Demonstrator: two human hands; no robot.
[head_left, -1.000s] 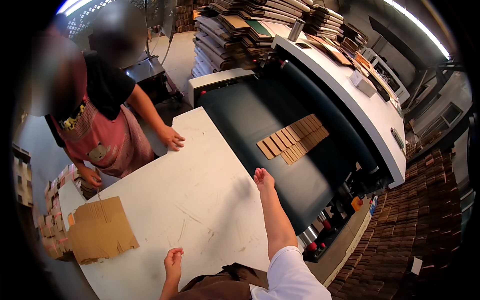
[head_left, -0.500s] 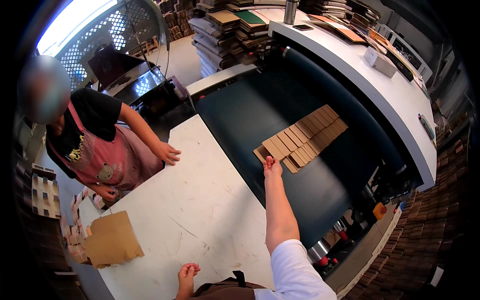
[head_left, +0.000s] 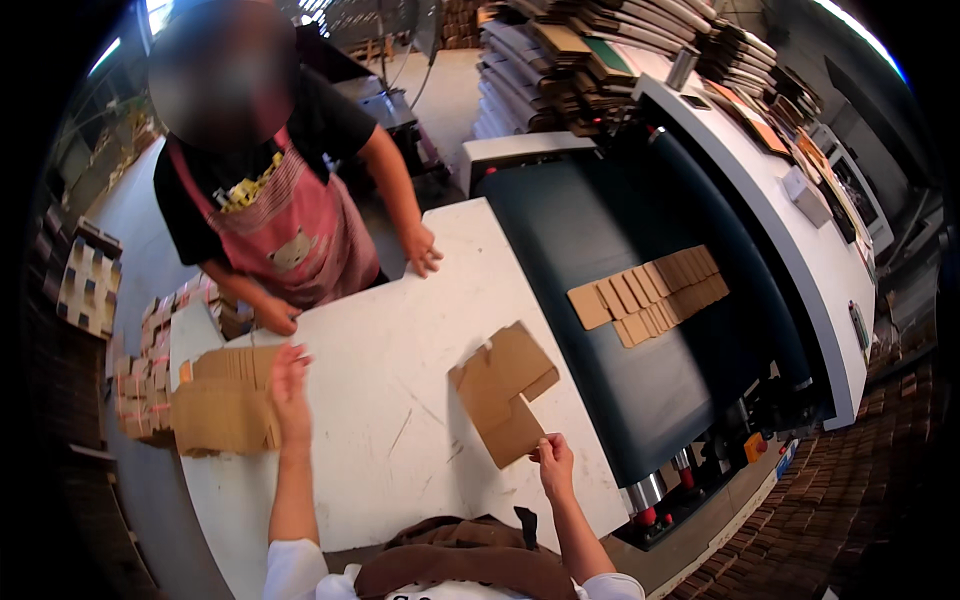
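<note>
My right hand (head_left: 555, 462) is closed on the lower corner of a flat brown cardboard piece (head_left: 505, 385) with a notched edge. The piece is over the right part of the white table (head_left: 380, 400), tilted. At the table's left, my left hand (head_left: 289, 385) has its fingers stretched out beside a pile of brown cardboard pieces (head_left: 222, 405); whether it touches the pile I cannot tell. On the dark belt (head_left: 540, 230) to the right lies a row of overlapping small cardboard pieces (head_left: 650, 295).
A co-worker in a pink apron (head_left: 300, 235) stands across the table, one hand (head_left: 422, 250) on its edge. Beyond the belt runs a white machine cover (head_left: 770, 215) with a box on it. Bundled cardboard (head_left: 145, 390) stands on the left; stacked sheets (head_left: 520, 80) are behind.
My right hand has come back from the belt to the table and now holds a cardboard piece. My left hand has reached out to the pile. The view has shifted; the co-worker appears closer.
</note>
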